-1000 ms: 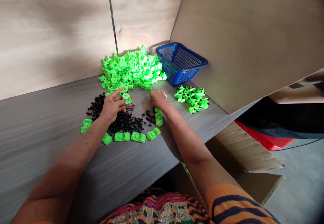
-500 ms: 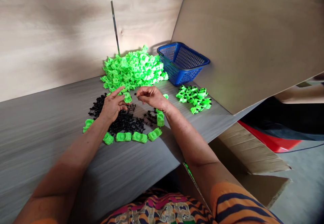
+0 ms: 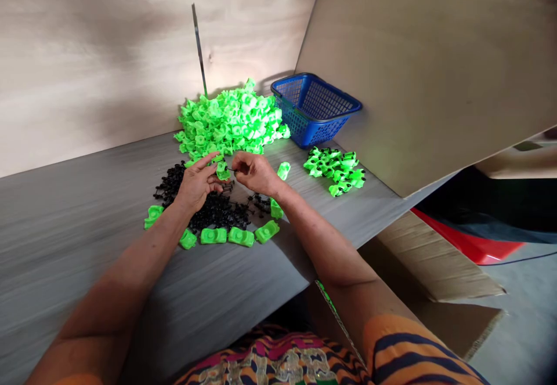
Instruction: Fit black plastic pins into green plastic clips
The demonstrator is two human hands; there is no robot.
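My left hand [image 3: 196,183] pinches a small green toy car body [image 3: 222,170] above a heap of black wheel-and-axle pieces [image 3: 209,202]. My right hand [image 3: 255,172] meets it from the right, its fingertips closed on a small black axle piece at the car body. A row of green car bodies [image 3: 228,235] lies along the near side of the black heap. One loose green body [image 3: 283,170] lies just right of my right hand.
A big pile of green car bodies [image 3: 230,119] sits at the back by the plywood wall. A blue plastic basket [image 3: 315,108] stands right of it. A small cluster of green cars with black wheels [image 3: 336,169] lies near the table's right edge. A cardboard box [image 3: 435,269] sits below.
My right hand lifted from the table near the black pieces and moved left to join my left hand at the green car body. My left hand stayed nearly still.
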